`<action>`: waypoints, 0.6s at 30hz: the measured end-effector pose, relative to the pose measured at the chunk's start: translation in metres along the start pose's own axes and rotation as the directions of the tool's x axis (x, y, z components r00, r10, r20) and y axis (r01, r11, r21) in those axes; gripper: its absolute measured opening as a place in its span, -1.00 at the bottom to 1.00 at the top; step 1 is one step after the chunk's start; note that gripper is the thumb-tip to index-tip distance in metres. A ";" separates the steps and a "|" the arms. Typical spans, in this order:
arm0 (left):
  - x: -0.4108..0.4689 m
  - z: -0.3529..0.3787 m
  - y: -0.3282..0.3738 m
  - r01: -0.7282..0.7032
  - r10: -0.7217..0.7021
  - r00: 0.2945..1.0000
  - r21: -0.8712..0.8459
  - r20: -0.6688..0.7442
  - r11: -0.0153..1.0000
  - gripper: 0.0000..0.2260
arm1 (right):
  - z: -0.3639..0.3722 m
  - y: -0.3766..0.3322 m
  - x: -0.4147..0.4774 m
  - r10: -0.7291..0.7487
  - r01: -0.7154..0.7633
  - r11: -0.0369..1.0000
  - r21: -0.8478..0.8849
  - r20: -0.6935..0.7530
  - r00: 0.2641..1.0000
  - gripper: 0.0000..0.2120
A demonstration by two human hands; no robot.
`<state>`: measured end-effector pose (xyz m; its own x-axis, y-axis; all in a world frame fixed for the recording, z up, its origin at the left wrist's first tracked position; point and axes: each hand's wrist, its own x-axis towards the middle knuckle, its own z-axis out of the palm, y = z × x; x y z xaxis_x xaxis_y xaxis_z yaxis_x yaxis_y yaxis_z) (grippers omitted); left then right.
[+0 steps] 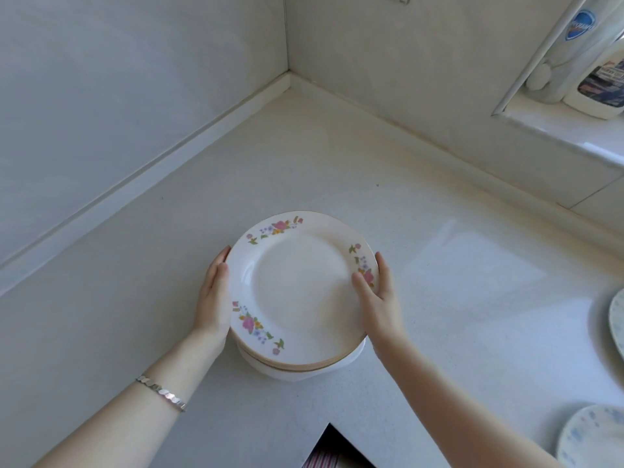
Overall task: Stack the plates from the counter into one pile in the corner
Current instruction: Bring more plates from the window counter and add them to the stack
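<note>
A pile of plates [297,292] sits in the middle of the white counter, its top plate white with pink flower sprays and a gold rim. Under it show further gold-rimmed edges and a plain white dish at the bottom. My left hand [214,295] lies against the pile's left edge with fingers along the rim. My right hand [378,292] holds the right edge, thumb on top of the rim and fingers round the outside. The corner of the counter [290,86] lies further back, beyond the pile.
Two more plates lie at the right edge: a pale one [618,319] and a blue-dotted one [594,437]. A window sill [557,130] at the back right carries bottles [597,79]. The counter's front edge has a notch [332,444] near me.
</note>
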<state>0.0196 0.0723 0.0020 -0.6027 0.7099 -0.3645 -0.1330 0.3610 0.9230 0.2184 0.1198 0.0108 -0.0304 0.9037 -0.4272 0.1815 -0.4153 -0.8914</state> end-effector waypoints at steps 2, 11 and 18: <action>0.000 -0.001 0.000 -0.007 0.007 1.000 -0.001 0.010 1.000 -0.63 | 0.002 0.000 0.002 -0.001 0.002 0.999 0.045 -0.008 1.000 -0.47; -0.003 0.005 0.021 -0.208 0.290 0.956 0.814 0.051 0.543 -0.61 | -0.041 -0.012 0.001 0.073 0.014 0.927 -0.375 0.217 0.974 -0.68; -0.085 0.114 0.036 -0.691 0.454 0.709 0.405 0.539 0.599 -0.72 | -0.148 -0.001 -0.034 0.300 -0.252 0.927 -0.278 0.146 0.943 -0.86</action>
<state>0.1561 0.0942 0.0524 -0.0637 0.9935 0.0941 0.6553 -0.0295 0.7548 0.3650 0.1052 0.0480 -0.1172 0.7121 -0.6922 0.4492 -0.5836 -0.6764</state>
